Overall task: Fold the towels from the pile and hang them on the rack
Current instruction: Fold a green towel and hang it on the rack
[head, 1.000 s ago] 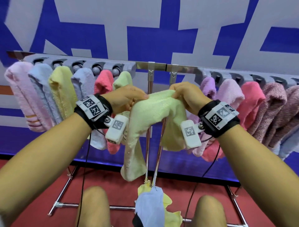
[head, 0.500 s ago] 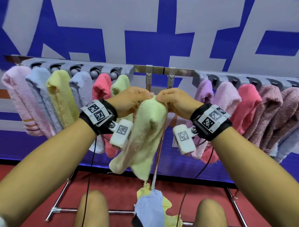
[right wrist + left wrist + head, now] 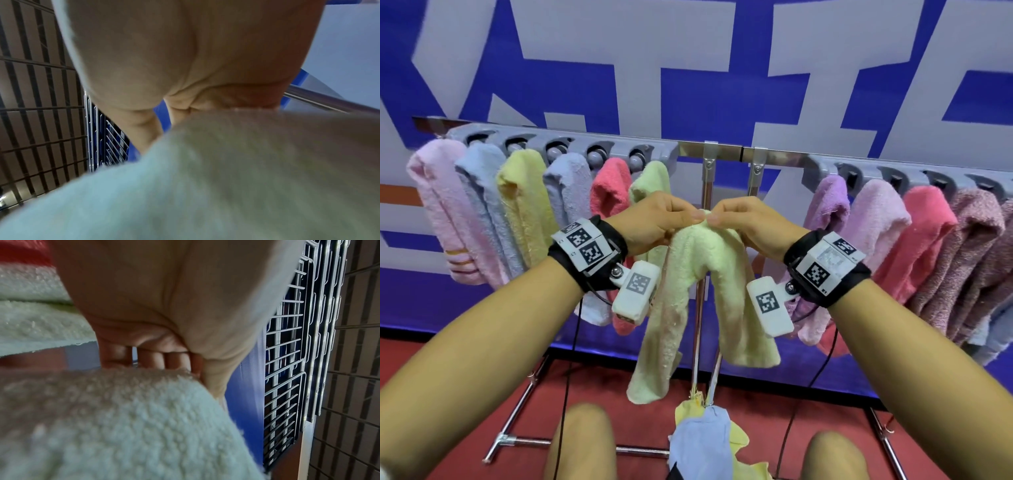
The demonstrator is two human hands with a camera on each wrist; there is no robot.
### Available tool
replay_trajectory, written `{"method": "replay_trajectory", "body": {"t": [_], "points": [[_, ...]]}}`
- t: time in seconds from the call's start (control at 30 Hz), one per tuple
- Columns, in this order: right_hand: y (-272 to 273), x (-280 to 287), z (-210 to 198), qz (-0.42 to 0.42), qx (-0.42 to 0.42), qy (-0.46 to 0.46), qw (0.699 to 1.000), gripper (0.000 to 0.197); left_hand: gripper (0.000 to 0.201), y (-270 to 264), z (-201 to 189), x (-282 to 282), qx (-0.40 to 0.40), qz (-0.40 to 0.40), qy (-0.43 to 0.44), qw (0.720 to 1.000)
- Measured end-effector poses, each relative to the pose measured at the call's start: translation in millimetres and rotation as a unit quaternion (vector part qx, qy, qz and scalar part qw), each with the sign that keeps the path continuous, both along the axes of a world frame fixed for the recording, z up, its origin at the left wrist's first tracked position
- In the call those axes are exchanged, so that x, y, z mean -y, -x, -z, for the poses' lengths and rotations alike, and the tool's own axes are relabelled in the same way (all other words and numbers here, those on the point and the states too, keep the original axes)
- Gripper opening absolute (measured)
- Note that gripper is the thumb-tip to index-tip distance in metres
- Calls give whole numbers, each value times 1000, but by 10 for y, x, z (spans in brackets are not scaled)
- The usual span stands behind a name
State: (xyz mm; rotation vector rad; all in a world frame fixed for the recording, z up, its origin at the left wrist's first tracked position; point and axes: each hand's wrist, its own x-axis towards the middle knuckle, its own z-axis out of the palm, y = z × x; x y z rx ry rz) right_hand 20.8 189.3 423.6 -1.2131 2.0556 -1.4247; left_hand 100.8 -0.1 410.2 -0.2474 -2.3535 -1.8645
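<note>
A pale green towel [image 3: 698, 270] hangs in the air in front of the rack [image 3: 722, 156], draped in two limbs from one peak. My left hand [image 3: 657, 222] and right hand [image 3: 746, 222] pinch that peak together, fingertips almost touching. In the left wrist view the towel [image 3: 115, 418] fills the lower frame below my curled fingers [image 3: 152, 358]. The right wrist view shows blurred towel [image 3: 226, 178] under my palm. Several folded towels hang on the rack, such as a green one [image 3: 650, 181] left of centre and a purple one [image 3: 828, 202] right of centre.
A small pile with a blue towel [image 3: 702, 442] and a yellow one [image 3: 739, 445] lies low between my knees. The rack's upright poles [image 3: 707, 192] stand just behind my hands. Its floor bar [image 3: 524, 440] crosses the red floor.
My hands have come together at the towel's top, folding it in half. The towel now hangs as two limbs from one pinched peak, held slightly higher and nearer the rack.
</note>
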Motion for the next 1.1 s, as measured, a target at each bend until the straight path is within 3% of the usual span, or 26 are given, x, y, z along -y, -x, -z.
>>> {"method": "replay_trajectory", "body": {"t": [0.13,0.23,0.37,0.47,0.6,0.7,0.8,0.9,1.0,1.1], "points": [[34,-43,11,-1,-13,1,1000,17,26,1,16,-2,21,8,-4,1000],[19,-45,-11,-26,16,29,999,21,31,-3,10,13,38,22,7,999],[-1,-36,-37,0,49,49,998,27,27,-45,15,86,47,29,18,998],[-7,-38,-49,-3,38,38,999,25,16,-78,2,105,35,33,-7,999],[-28,36,-60,-7,15,-1,1000,16,30,-76,3,74,13,16,-60,998],[-53,84,-66,-13,18,-8,1000,32,37,-70,-5,-6,-8,-11,-81,997],[-73,112,-68,4,63,66,996,13,27,-57,-42,-40,-20,-28,-89,995],[-73,106,-62,29,58,112,992,14,12,-74,-77,-39,0,-26,-69,997],[-79,99,-42,39,40,113,992,14,19,-85,-61,-10,23,-20,-60,998],[-72,107,-7,11,48,89,995,15,11,-84,-74,-27,1,-13,-87,996]]}}
